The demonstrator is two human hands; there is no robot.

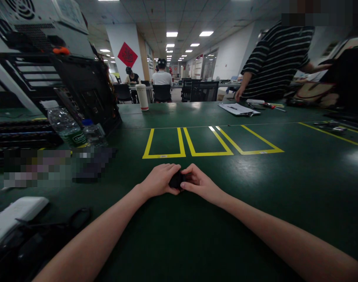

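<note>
Well, the left hand [159,180] gripped the black object [175,180] while the right hand [202,184] pinched its right edge; a firm left hold and light right touch seemed wisest.

No wording reads clearly; the green label [75,138] on the large bottle [64,122] bears blurred white lettering; the character on the red diamond sign [127,55] is unclear.

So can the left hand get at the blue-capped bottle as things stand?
Probably, though the left hand must first free itself from the black object; nothing visibly blocks the blue-capped bottle's near side.
</note>
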